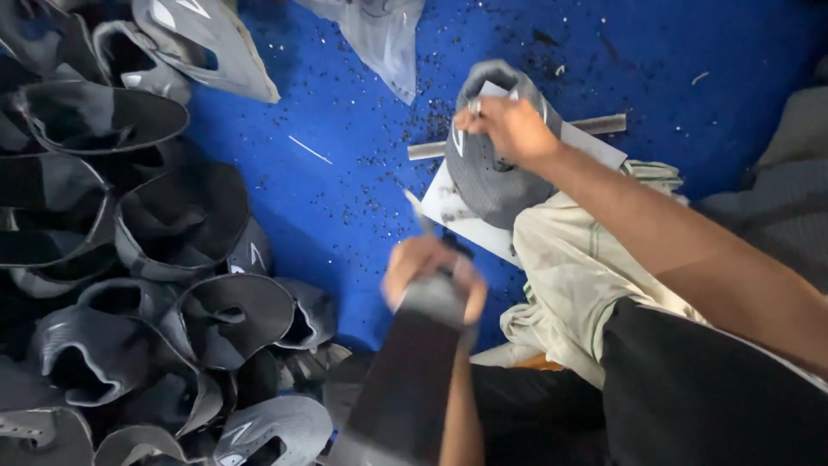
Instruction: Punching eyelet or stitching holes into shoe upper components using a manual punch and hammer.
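My right hand (509, 128) grips the top edge of a grey shoe upper (487, 177), holding it against a white board (457, 220). The board rests partly on a pale cloth (569, 267) over my knee. My left hand (427, 276) is blurred and is closed around a dark flat tool (410, 380); the tool's broad black end points toward me. A thin light piece (418, 211) sticks up from that hand toward the board. The left hand is a little below and to the left of the shoe upper, apart from it.
A large pile of grey and black shoe uppers (147, 285) fills the left side. More uppers (203, 43) lie at the top left, and a clear plastic bag (379, 34) at the top. The blue floor (345, 147) is strewn with small black scraps. A metal bar (604, 123) lies behind the board.
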